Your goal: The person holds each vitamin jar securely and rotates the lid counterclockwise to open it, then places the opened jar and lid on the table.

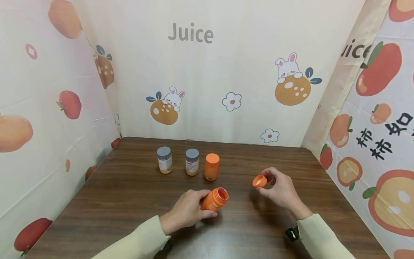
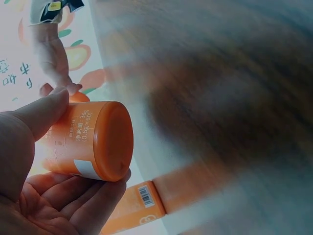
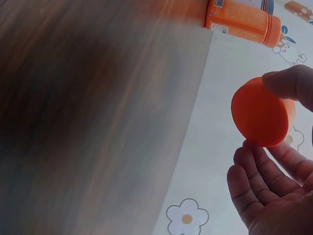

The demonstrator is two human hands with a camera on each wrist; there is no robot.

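We see pale fabric hangings [image 1: 207, 64] printed with fruit, rabbits and flowers across the top and both sides of the head view, with a dark brown wood-grain table [image 1: 129, 201] below them. At lower centre, the left hand [image 1: 185, 210] grips an uncapped, cylindrical orange plastic bottle [image 1: 211, 202] with thumb and fingers on opposite sides. The bottle leans: its long axis runs from lower left to upper right, with the open mouth pointing upper right. In the left wrist view we see its base facing right. Right of centre, the right hand [image 1: 281, 189] pinches a round orange plastic cap [image 1: 260, 181] between thumb and fingers, its hollow side towards the head camera. Above the left hand in the frame, three lidded bottles stand upright in a row: an orange one with an orange lid [image 1: 211, 169], then two labelled, grey-lidded ones [image 1: 192, 163] farther left. In the left wrist view, the held bottle partly covers the cap.
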